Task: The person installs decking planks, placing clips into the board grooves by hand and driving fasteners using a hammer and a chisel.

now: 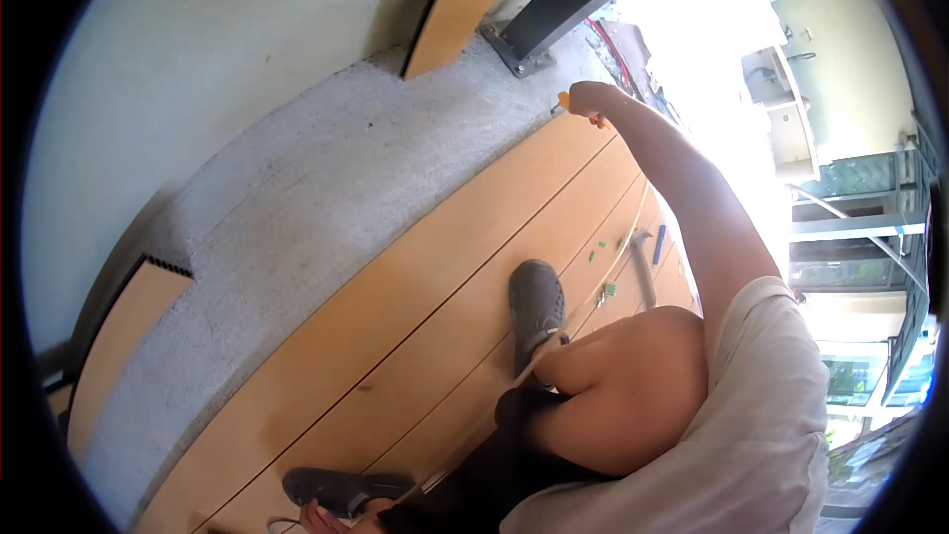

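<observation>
My right arm reaches out to the far edge of the wood-coloured planks point(415, 277). My right hand point(596, 102) is closed around a small orange-handled tool point(564, 100), whose short metal tip points at the plank edge by the bare concrete. The tool's exact kind is too small to make out. At the bottom edge of the view, my left hand point(321, 517) is low beside a dark clog point(346, 491). Part of it is cut off, and its grip is unclear. A thin pale yellow strip point(603, 289) runs across the planks past my leg.
A hammer point(643, 272), a blue stick-like item point(659, 244) and small green pieces point(608, 291) lie on the planks. Bare concrete point(326, 208) runs along the wall. A dark metal post point(554, 20) is bolted down ahead. Short board pieces point(129, 336) stand against the wall.
</observation>
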Demonstrator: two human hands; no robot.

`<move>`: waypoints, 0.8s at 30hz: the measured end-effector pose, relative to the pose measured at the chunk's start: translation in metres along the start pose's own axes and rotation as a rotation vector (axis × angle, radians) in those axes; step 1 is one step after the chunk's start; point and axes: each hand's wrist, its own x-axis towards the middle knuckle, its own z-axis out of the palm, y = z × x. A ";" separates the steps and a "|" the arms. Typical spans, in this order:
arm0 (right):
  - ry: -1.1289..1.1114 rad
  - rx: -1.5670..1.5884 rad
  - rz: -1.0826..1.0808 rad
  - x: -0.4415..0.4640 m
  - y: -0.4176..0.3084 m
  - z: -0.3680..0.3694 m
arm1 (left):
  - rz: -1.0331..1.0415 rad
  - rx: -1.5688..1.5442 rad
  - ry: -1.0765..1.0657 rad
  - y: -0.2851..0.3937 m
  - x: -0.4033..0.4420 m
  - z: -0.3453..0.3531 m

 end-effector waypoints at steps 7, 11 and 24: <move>-0.069 -0.260 -0.197 0.049 0.024 -0.009 | -0.033 -0.027 -0.225 0.075 -0.006 -0.018; -0.046 -0.211 -0.248 0.059 0.037 -0.011 | -0.063 -0.038 -0.310 0.117 -0.031 -0.017; 0.264 -0.529 -0.465 0.138 0.122 -0.030 | -0.040 -0.329 -0.495 0.231 -0.097 0.002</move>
